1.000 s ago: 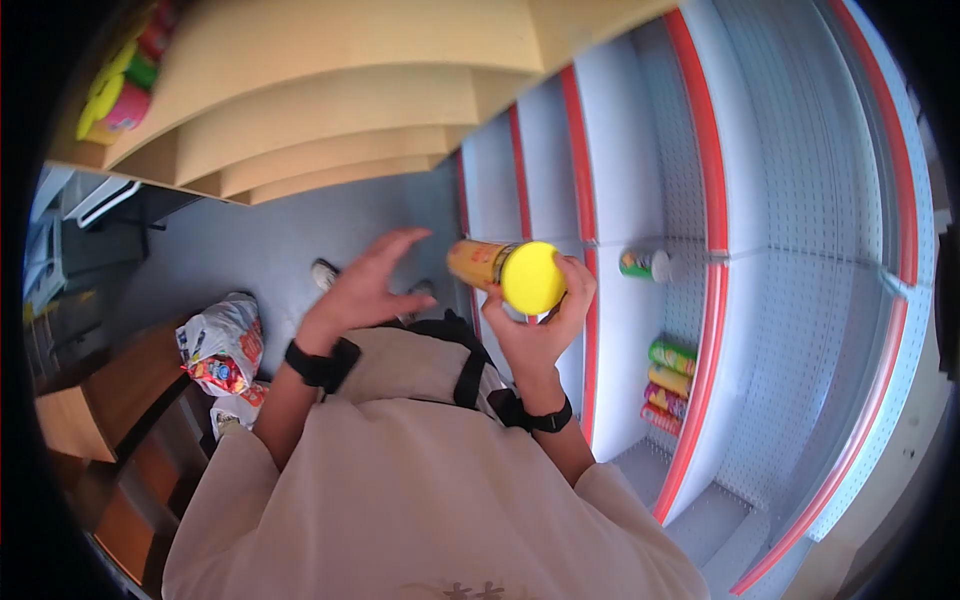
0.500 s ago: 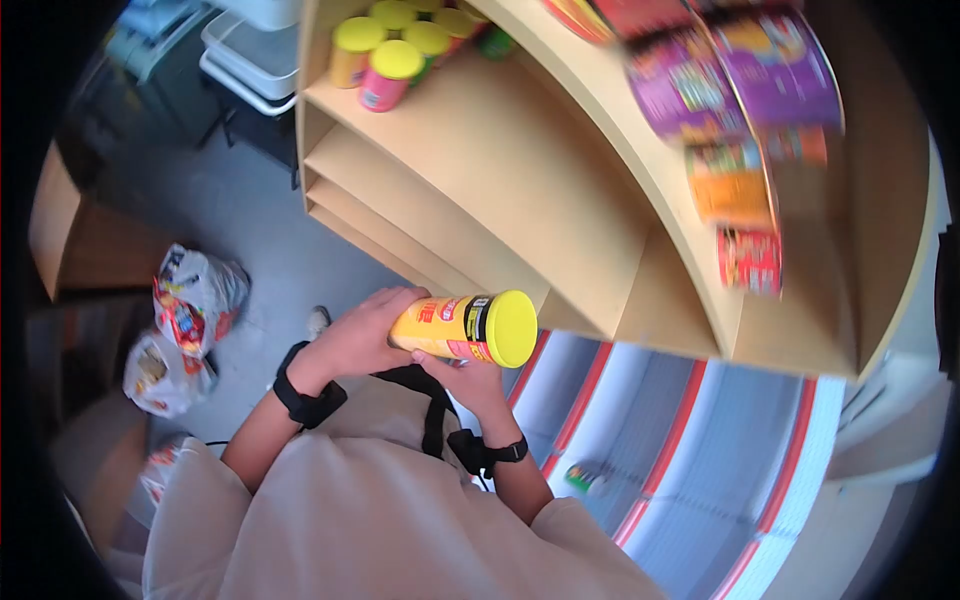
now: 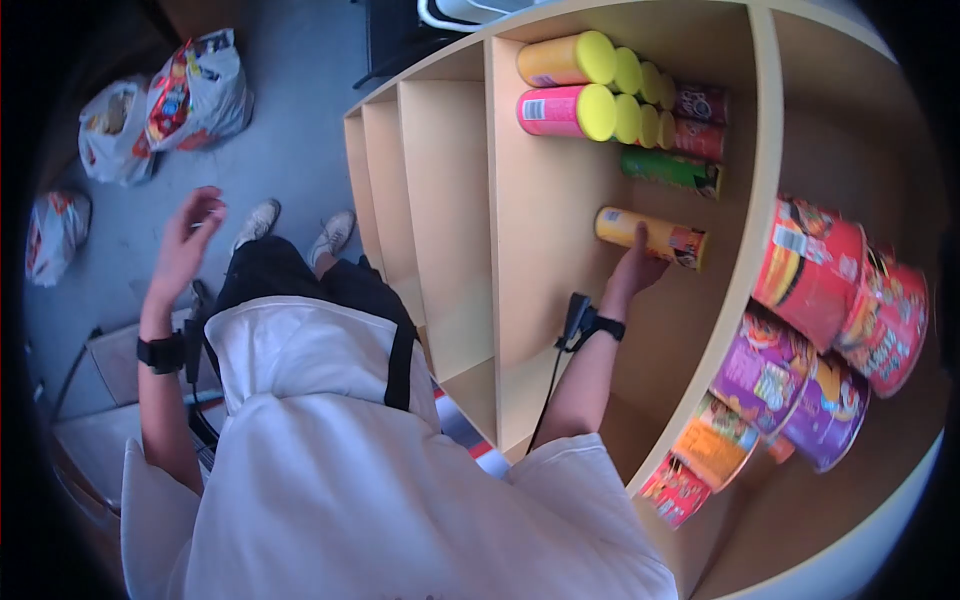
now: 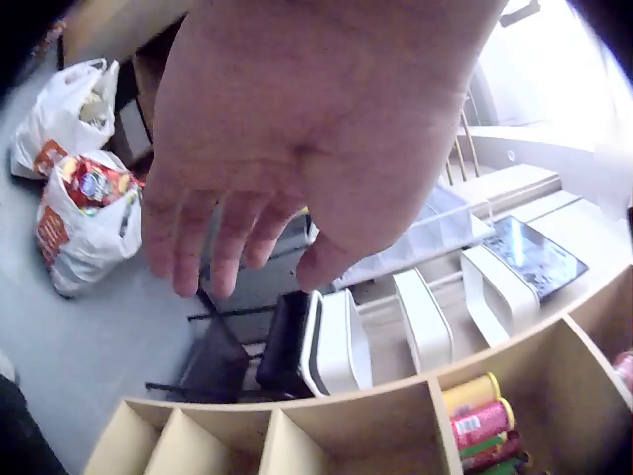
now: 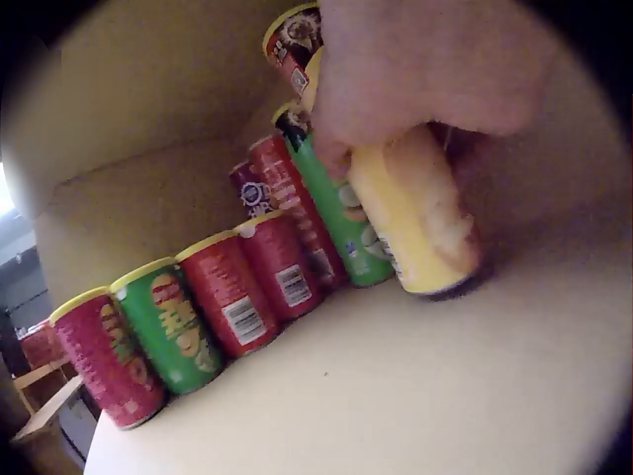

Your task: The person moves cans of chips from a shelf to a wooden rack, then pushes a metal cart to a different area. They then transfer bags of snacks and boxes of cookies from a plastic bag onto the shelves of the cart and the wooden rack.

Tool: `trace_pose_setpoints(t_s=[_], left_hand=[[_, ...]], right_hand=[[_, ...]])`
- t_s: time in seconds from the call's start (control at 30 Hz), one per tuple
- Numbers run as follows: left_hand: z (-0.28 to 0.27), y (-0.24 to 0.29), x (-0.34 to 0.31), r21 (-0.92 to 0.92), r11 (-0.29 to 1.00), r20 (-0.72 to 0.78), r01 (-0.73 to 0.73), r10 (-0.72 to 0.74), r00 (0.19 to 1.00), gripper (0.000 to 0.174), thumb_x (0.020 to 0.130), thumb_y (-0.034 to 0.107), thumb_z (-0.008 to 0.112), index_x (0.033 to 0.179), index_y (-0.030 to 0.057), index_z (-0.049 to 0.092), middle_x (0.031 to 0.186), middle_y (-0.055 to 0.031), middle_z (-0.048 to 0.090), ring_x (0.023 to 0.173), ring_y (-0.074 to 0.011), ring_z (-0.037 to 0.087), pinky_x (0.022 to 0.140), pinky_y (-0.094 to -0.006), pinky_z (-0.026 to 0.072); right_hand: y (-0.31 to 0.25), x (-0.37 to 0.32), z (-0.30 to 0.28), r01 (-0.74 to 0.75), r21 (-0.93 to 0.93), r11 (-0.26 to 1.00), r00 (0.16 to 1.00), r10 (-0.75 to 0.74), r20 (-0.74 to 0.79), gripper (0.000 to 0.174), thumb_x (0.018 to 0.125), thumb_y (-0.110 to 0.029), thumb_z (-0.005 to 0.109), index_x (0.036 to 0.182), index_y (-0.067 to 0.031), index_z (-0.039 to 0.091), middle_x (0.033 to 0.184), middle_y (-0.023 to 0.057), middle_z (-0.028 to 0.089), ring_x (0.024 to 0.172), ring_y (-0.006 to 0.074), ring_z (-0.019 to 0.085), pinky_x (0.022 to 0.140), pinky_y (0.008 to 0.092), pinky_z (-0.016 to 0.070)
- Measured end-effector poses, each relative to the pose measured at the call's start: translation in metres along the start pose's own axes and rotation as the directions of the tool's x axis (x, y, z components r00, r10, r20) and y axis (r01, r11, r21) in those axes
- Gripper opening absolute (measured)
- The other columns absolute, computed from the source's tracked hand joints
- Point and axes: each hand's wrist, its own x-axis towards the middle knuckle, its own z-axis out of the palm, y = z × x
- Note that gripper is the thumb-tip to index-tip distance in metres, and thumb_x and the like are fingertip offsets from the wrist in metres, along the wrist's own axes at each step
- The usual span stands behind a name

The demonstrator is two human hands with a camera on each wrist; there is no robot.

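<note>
While the yellow can (image 3: 650,237) stands tall near the wooden shelf's (image 3: 540,190) back edge, beside a green can (image 5: 331,210), we see the right hand (image 3: 632,272) curl its fingers round the top. The left hand (image 3: 190,240) is far off, open, holding nothing.

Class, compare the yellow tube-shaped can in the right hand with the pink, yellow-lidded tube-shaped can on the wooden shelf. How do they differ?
The yellow tube-shaped can is yellow-bodied; the pink tube-shaped can is pink. The right hand grips the yellow can; no hand touches the pink one. The pink can sits in a row of cans; the yellow one is apart. Both are slim cylinders in one wooden shelf compartment.
</note>
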Motion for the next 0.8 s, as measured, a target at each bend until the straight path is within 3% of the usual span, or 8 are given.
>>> trace_pose_setpoints(t_s=[0.07,0.1,0.2,0.33,0.4,0.47,0.73,0.8], left_hand=[[-0.007,-0.023,-0.021,-0.026,0.996,-0.099,0.084,-0.086,0.991,0.028,0.090,0.016,0.055,0.114,0.0026,0.053,0.098,-0.0037,0.057,0.090,-0.0122,0.053,0.082,-0.0262,0.0427],[-0.004,-0.028,-0.028,-0.047,0.989,-0.182,0.142,-0.148,0.972,0.028,0.090,0.016,0.055,0.114,0.0025,0.053,0.098,-0.0031,0.057,0.090,-0.0120,0.053,0.084,-0.0259,0.0418],[0.019,-0.034,-0.046,-0.063,0.968,-0.244,0.243,-0.251,0.937,0.027,0.091,0.017,0.054,0.115,0.0026,0.053,0.099,-0.0026,0.057,0.091,-0.0119,0.053,0.085,-0.0254,0.0407],[0.056,-0.052,-0.050,-0.175,0.959,-0.159,0.222,-0.250,0.955,0.028,0.092,0.016,0.053,0.115,0.0006,0.052,0.101,-0.0042,0.058,0.094,-0.0117,0.053,0.086,-0.0250,0.0403],[0.068,-0.053,-0.048,-0.194,0.958,-0.139,0.212,-0.240,0.961,0.028,0.092,0.015,0.052,0.116,-0.0001,0.052,0.101,-0.0050,0.058,0.095,-0.0114,0.053,0.087,-0.0252,0.0403],[0.075,-0.047,-0.046,-0.225,0.949,-0.131,0.223,-0.256,0.958,0.028,0.092,0.015,0.052,0.116,-0.0004,0.052,0.101,-0.0055,0.058,0.096,-0.0117,0.053,0.087,-0.0255,0.0403],[0.042,-0.057,-0.038,-0.157,0.965,-0.133,0.213,-0.234,0.963,0.029,0.092,0.017,0.053,0.116,0.0004,0.052,0.102,-0.0053,0.058,0.095,-0.0127,0.053,0.087,-0.0255,0.0400],[0.034,-0.056,-0.039,-0.150,0.966,-0.141,0.209,-0.230,0.963,0.029,0.092,0.018,0.054,0.115,0.0007,0.052,0.101,-0.0051,0.058,0.095,-0.0127,0.053,0.087,-0.0255,0.0400]], right_hand=[[0.001,0.026,0.009,0.045,-0.028,0.999,0.999,-0.045,0.007,0.077,0.073,-0.019,0.078,0.132,0.0031,0.033,0.130,0.0193,0.047,0.113,0.0276,0.053,0.097,0.0374,0.0454],[-0.002,0.031,0.016,-0.013,-0.037,0.999,0.999,0.012,-0.038,0.070,0.074,-0.017,0.077,0.129,0.0033,0.037,0.125,0.0163,0.051,0.110,0.0260,0.055,0.095,0.0370,0.0468],[0.015,0.060,0.024,0.019,-0.009,1.000,1.000,-0.019,-0.015,0.069,0.074,-0.016,0.076,0.128,0.0043,0.038,0.126,0.0167,0.051,0.108,0.0257,0.056,0.093,0.0370,0.0482],[0.029,0.075,0.033,0.043,0.039,0.998,0.997,-0.046,0.063,0.067,0.075,-0.015,0.075,0.127,0.0047,0.038,0.126,0.0173,0.051,0.107,0.0259,0.057,0.091,0.0370,0.0494],[0.026,0.071,0.038,-0.024,0.051,0.998,0.999,0.026,-0.027,0.065,0.075,-0.014,0.074,0.127,0.0052,0.038,0.127,0.0174,0.051,0.107,0.0265,0.057,0.091,0.0371,0.0495],[0.037,0.078,0.035,0.017,0.052,0.999,1.000,-0.016,-0.009,0.064,0.076,-0.013,0.073,0.127,0.0050,0.038,0.127,0.0171,0.051,0.108,0.0269,0.057,0.091,0.0373,0.0495],[0.052,0.088,0.032,0.053,0.048,0.997,0.998,-0.054,0.022,0.065,0.075,-0.012,0.069,0.128,0.0031,0.035,0.126,0.0158,0.051,0.108,0.0276,0.057,0.092,0.0383,0.0491],[0.047,0.084,0.034,0.050,0.093,0.994,0.999,-0.052,0.017,0.068,0.075,-0.012,0.071,0.128,0.0070,0.033,0.125,0.0204,0.051,0.110,0.0285,0.055,0.094,0.0392,0.0477]])
